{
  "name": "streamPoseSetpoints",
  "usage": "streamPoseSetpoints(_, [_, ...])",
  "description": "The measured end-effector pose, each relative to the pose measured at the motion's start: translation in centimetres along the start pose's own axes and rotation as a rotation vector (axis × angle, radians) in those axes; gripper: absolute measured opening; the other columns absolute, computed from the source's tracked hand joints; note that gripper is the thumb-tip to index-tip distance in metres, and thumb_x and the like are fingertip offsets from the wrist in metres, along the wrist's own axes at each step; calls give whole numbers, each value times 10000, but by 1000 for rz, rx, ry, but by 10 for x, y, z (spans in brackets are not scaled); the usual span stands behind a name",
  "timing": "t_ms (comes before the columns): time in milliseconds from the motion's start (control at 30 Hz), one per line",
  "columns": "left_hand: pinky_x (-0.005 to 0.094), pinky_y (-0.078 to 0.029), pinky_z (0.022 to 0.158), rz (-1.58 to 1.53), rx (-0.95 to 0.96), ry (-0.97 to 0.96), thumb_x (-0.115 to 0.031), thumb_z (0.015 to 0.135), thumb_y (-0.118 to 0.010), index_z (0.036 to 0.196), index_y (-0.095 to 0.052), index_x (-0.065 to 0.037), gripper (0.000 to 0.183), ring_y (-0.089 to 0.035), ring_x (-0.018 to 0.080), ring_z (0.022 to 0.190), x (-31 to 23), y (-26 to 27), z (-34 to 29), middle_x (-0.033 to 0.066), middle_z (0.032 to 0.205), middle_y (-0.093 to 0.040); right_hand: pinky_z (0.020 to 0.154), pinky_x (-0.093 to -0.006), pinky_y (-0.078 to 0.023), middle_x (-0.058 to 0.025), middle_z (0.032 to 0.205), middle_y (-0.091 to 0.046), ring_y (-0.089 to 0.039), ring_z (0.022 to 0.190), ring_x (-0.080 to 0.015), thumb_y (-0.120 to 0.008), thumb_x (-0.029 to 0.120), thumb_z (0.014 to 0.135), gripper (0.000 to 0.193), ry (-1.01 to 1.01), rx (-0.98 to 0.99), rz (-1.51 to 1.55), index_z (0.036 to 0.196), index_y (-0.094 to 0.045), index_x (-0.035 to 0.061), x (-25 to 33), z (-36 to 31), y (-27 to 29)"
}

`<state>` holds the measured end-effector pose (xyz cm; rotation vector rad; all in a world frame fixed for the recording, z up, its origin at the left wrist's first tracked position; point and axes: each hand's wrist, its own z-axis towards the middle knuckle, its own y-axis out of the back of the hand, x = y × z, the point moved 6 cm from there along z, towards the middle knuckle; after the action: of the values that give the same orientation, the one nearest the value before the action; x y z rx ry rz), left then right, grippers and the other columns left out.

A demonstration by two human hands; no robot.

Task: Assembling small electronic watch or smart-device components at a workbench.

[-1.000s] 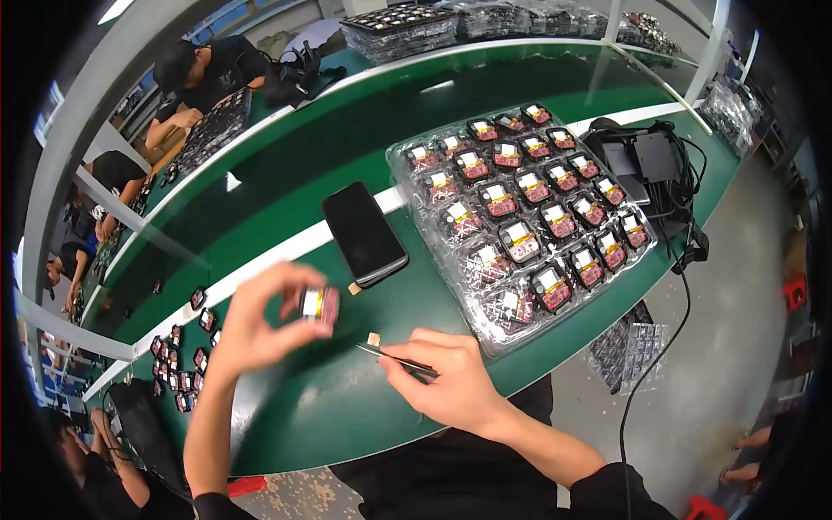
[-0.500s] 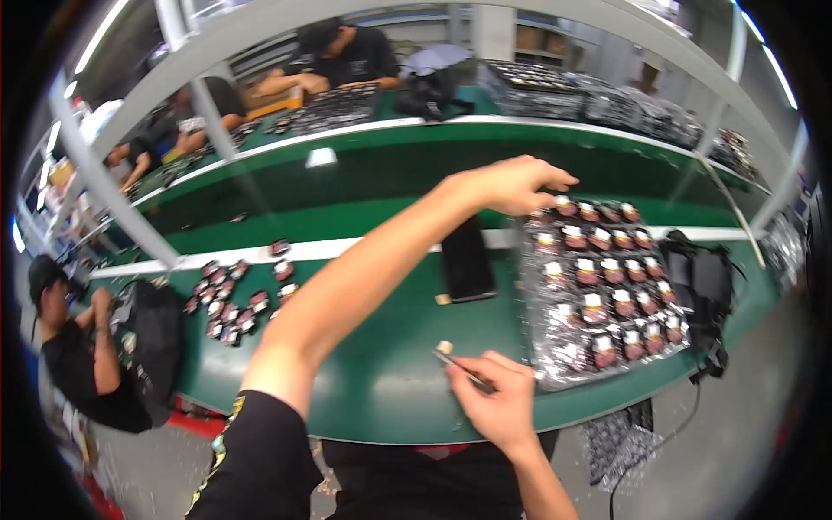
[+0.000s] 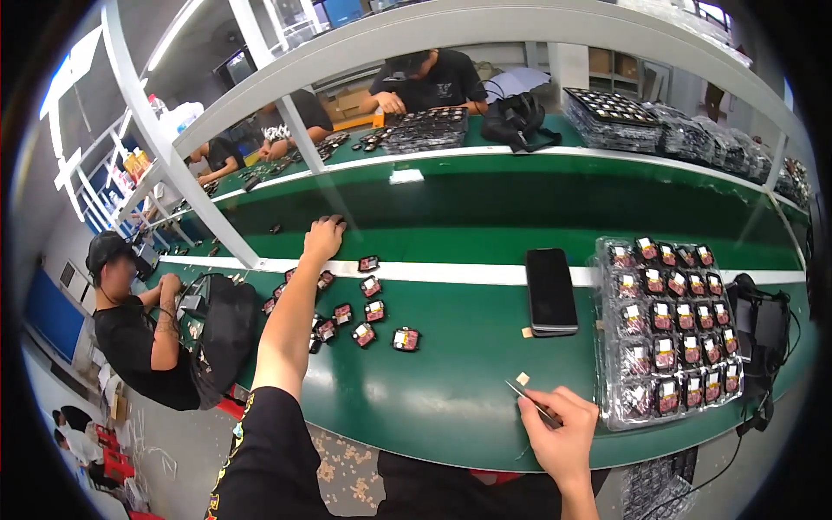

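At far left, a seated co-worker in black, with a dark bag just beside. Next, stretched out across the loose cluster, the left hand, swung well away from the far left corner of the tray within the last half second. Now beyond the white strip, fingers bent; impossible to tell whether empty or gripping something. A second ago, a small unit pinched in that grip; no sight of it there now, and no telling its present place. Judging by this, a shift of attention from tray to loose pieces.

Right of the forearm, loose units, black-cased with red boards and pale labels, scattered on the table; more central in view than half a second ago.

Right of centre, a dark phone, overlapping the strip, with a beige square by its near left corner. Nearer, the right hand, little changed: grip closed around thin tweezers, tips just beside another beige square, contact unclear. Seemingly on hold on this side.

Farther right, a clear plastic tray with rows of similar units, free of both hands now; beyond, black straps and cables.
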<state>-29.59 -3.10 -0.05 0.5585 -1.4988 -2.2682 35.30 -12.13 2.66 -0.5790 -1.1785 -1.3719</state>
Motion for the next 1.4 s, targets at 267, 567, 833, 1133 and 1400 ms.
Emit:
streamPoseSetpoints(267, [441, -595, 1033, -551, -32, -168, -121, 1007, -756, 1399, -671, -26, 412, -742, 368, 1204, -23, 20, -16, 236, 1292, -752, 530, -267, -293, -13, 686, -567, -463, 589, -55, -842, -32, 874, 116, -20, 2, -69, 985, -824, -59, 6, 1, -5])
streamPoseSetpoints(567, [465, -516, 1119, -851, 546, -956, 0, 996, -708, 1528, -595, -39, 545, -628, 360, 1288, -296, 110, -257, 158, 1350, -666, 537, -268, -301, -18, 685, -590, -485, 592, -71, -874, -19, 879, 152, -86, -93, -93, 1026, -837, -29, -11, -4, 6])
streamPoseSetpoints(833, [457, -517, 1128, -844, 463, -944, -58, 847, -884, 1531, -611, -23, 737, -611, 392, 1349, -297, 104, -279, 183, 1473, -633, 523, -244, -325, -21, 723, -648, -489, 575, -50, -872, -39, 889, 175, -50, -43, -50, 1062, -838, -42, -12, 0, 0])
streamPoseSetpoints(1133, [399, -459, 976, -777, 465, -979, -265, 777, -966, 1306, -765, -59, 602, -657, 267, 1045, -305, 103, -290, 63, 1165, -720, 492, -234, -308, -18, 706, -646, -478, 530, -30, -858, -71, 850, 165, -85, 73, -12, 1010, -844, -35, -10, 1, -2])
streamPoseSetpoints(1400, [366, -438, 895, -858, 544, -935, -296, 726, -990, 1233, -823, -35, 595, -674, 235, 913, -306, 97, -291, 56, 999, -740, 492, -252, -322, -26, 682, -623, -497, 528, -66, -843, -84, 808, 156, -16, 194, -124, 952, -823, -27, -8, 5, -14])
